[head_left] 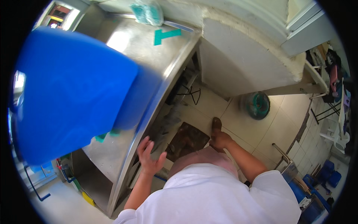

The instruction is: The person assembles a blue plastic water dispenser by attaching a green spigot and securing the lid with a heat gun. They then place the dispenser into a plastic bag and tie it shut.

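My left hand (pixel 150 158) is raised beside the front edge of a stainless steel counter (pixel 123 156), fingers apart and nothing in it. Down by my pink lower garment (pixel 205 158) hangs my right hand (pixel 222 140); its fingers are turned away and partly hidden, so I cannot tell whether they hold anything. A large smooth blue panel (pixel 74 89), slightly blurred, rises over the left part of the counter and hides much of it. My left hand is apart from the panel. Green tape (pixel 164 36) marks the counter's far end.
A clear bag with teal contents (pixel 146 13) sits at the counter's back. On the tiled floor are a dark mat (pixel 187 140) and a round transparent container with a green part (pixel 258 105). A pale wall slab (pixel 246 56) stands beyond. White and blue furniture (pixel 330 171) crowds the right.
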`<state>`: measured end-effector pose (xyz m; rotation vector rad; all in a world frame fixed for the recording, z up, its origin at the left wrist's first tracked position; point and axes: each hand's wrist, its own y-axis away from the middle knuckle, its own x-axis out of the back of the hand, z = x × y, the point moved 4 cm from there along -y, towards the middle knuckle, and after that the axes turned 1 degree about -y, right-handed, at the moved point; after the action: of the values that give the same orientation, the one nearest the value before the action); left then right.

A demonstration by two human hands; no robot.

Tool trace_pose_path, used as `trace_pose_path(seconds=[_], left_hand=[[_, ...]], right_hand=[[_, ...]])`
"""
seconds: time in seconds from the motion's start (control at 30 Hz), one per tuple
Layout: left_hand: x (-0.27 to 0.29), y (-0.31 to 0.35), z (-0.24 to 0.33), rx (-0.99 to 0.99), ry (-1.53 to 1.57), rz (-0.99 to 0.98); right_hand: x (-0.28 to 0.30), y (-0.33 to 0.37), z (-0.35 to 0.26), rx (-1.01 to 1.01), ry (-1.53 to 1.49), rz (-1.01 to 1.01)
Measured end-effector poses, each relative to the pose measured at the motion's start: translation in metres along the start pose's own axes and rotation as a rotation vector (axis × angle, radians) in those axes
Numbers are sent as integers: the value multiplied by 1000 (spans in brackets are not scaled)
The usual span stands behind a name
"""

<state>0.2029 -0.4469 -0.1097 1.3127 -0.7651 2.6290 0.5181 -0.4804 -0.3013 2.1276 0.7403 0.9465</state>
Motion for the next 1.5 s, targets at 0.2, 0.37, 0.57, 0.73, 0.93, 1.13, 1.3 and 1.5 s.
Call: trace_pose_path(seconds=[0.2, 0.37, 0.57, 0.73, 0.93, 1.13, 1.3, 1.5], left_hand=[[-179, -9, -131, 499, 139, -170], [-309, -4, -296, 713, 171, -262], [-377, -23, -428, 1011, -26, -517], [-378, -35, -433, 1532, 652, 372], [-379, -61, -439, 1627, 655, 425], [-364, -78, -453, 832, -461, 108], [-368, -86, -470, 641, -704, -219], [-359, -83, -474, 775, -461, -221]], right_hand=[[-111, -40, 84, -203, 123, -404], [-151, -51, 106, -347, -29, -268], [-162, -49, 104, -417, -88, -92], [-171, -48, 103, -422, -68, -95], [-173, -48, 103, -447, -70, -144], [-171, -53, 103, -458, -27, -180], [-172, -55, 104, -452, 42, -161], [-173, -53, 104, -430, -12, -190]])
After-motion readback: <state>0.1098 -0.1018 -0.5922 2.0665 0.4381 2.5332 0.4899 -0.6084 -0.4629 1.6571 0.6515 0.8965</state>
